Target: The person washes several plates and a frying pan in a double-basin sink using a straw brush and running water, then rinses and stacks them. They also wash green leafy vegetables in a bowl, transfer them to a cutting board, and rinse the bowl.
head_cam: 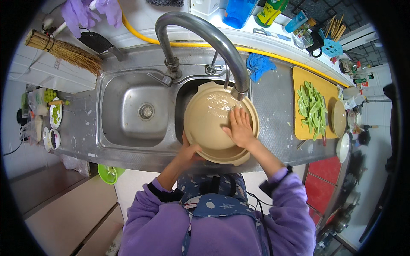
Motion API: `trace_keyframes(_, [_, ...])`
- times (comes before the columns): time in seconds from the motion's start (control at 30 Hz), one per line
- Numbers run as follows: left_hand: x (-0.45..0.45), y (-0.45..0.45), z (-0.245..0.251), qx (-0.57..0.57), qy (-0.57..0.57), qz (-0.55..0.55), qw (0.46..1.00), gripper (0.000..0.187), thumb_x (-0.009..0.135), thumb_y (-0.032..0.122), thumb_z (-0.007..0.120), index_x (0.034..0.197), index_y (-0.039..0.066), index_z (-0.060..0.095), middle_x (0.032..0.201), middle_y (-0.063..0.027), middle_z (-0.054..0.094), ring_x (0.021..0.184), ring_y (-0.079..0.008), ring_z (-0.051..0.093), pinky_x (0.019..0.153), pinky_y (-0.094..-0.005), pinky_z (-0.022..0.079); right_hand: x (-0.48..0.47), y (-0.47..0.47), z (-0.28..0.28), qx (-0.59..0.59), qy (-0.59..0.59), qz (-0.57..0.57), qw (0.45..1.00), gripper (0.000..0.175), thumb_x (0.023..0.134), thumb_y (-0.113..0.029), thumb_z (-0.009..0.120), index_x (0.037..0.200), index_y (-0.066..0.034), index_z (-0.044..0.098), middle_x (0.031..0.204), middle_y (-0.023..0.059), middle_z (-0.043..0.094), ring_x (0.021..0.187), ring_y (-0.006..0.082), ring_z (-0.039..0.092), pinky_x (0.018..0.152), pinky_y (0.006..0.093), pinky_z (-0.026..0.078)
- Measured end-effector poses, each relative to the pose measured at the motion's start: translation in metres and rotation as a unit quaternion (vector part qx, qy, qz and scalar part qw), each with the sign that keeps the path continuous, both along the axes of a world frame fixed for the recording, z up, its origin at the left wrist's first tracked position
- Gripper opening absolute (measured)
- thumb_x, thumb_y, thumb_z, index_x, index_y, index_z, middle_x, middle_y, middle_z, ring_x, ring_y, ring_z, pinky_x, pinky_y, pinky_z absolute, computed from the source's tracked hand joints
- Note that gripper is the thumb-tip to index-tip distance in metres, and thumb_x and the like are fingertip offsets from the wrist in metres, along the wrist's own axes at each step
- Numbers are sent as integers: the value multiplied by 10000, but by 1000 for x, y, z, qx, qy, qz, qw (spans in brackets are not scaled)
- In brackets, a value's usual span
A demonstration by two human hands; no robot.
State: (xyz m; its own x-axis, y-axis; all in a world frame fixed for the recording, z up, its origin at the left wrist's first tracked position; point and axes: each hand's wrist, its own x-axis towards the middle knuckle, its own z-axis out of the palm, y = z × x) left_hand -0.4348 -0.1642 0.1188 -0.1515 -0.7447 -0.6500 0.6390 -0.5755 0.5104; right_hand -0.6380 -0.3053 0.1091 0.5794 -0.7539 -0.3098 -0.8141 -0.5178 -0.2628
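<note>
A large round beige pot [205,128] with lug handles is tilted over the right sink basin [182,96], beneath the steel faucet [239,91]. Wet glints show on the pot's upper part, under the spout. My left hand [189,149] grips the pot's rim at the lower left, with some fingers hidden beneath it. Flat against the pot's wide face, on the right side, lies my right hand [241,128], its thumb apart from the fingers and nothing held in it. The pot covers most of the right basin.
Left is another steel basin [134,118] with a drain. A yellow cutting board [299,128] bears flat green beans [311,108] and a knife with a red handle [324,140]. A blue cloth [260,66] and a yellow hose [266,52] lie behind the sink. Grapes on a plate [52,117] stand far left.
</note>
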Motion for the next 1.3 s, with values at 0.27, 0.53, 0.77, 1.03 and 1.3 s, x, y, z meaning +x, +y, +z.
trace_keyframes(0.27, [4,-2,10,-74,-44,6,996,855,729,49,523,1418,244,56,1347,-130,320,1205,-318,440,789,-486,547,78,36,-28,14,-118,254,960,680,929,-461,430,1435,-31,283,1505,220,205,1424,363,80,1139,523,49])
trace_keyframes(0.53, [8,9,9,-48,-36,37,998,824,729,45,521,1409,221,89,1367,-139,278,1220,-319,419,799,-496,544,61,-3,-61,-94,-148,68,982,669,906,-383,514,1446,-69,274,1503,222,213,1416,358,149,1138,495,120])
trace_keyframes(0.77, [31,9,-5,-34,-13,-49,998,813,715,64,573,1395,179,144,1349,-159,320,1165,-364,475,796,-539,543,42,44,9,398,-129,163,894,495,904,-257,486,1365,-85,433,1409,226,382,1315,344,353,1116,424,244])
trace_keyframes(1.03, [34,12,7,-5,-13,8,1000,790,702,84,570,1384,168,179,1297,-182,392,1143,-415,487,760,-634,528,-19,-25,32,-232,48,128,963,530,801,-131,563,1318,-38,492,1406,149,418,1257,334,437,1116,366,266])
trace_keyframes(1.3, [43,2,-56,-2,126,-29,992,655,720,90,549,1338,37,339,1220,-187,519,1114,-377,549,846,-518,536,-45,-18,36,401,-413,-372,728,612,790,5,534,1377,-8,362,1284,200,510,1204,263,490,993,361,419])
